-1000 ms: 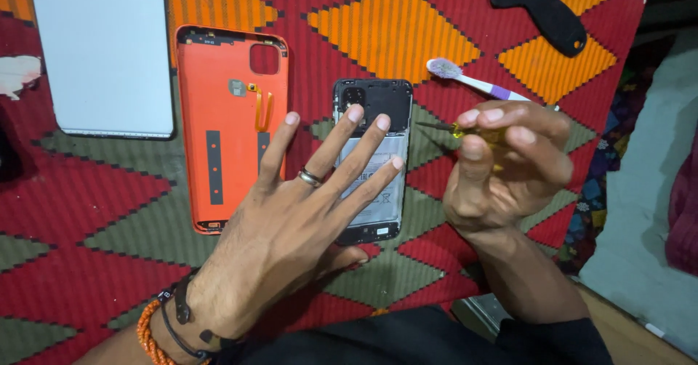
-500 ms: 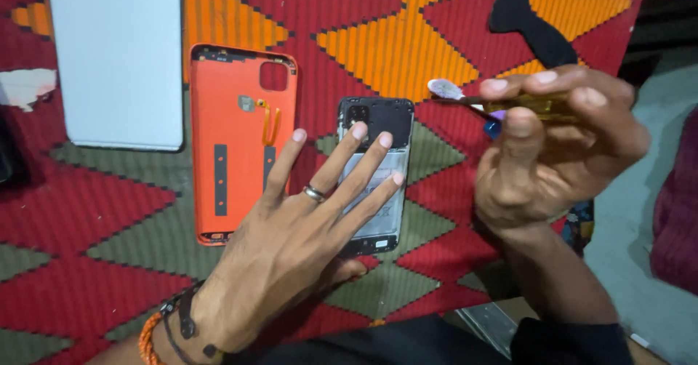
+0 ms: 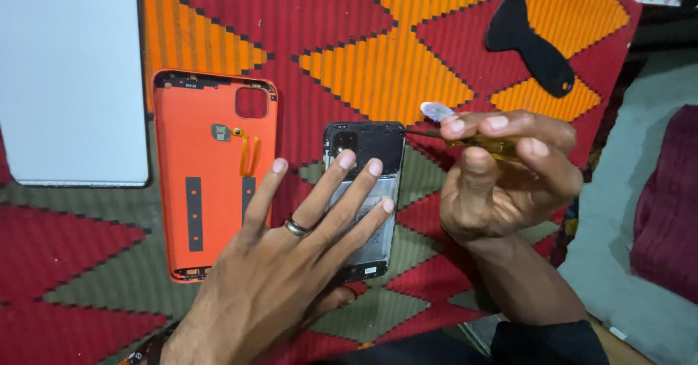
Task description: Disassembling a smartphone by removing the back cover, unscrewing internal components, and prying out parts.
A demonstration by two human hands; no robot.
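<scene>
The right hand (image 3: 502, 176) is pinched shut around a small screwdriver (image 3: 486, 143) with a yellow handle, its thin dark shaft reaching left so the tip sits at the top right corner of the opened phone (image 3: 363, 190). The left hand (image 3: 305, 263) grips nothing: it lies flat with fingers spread, three fingertips pressing the phone down onto the patterned cloth (image 3: 378, 59), a ring (image 3: 297, 227) on one finger. The phone lies in the middle of the cloth, camera end away from the person, its insides bared. Its orange back cover (image 3: 211, 176) is already off and lies inside-up just to the left, so I'd judge the opening is done and the screw work is only starting; no loose screws show that I can make out. By count: one phone, one back cover, one screwdriver, one black pry tool (image 3: 531, 41) well apart at the top right, one white slab (image 3: 69, 74) at the top left, and one small pale-headed tool (image 3: 436, 110) peeking out just behind the right fingers.
</scene>
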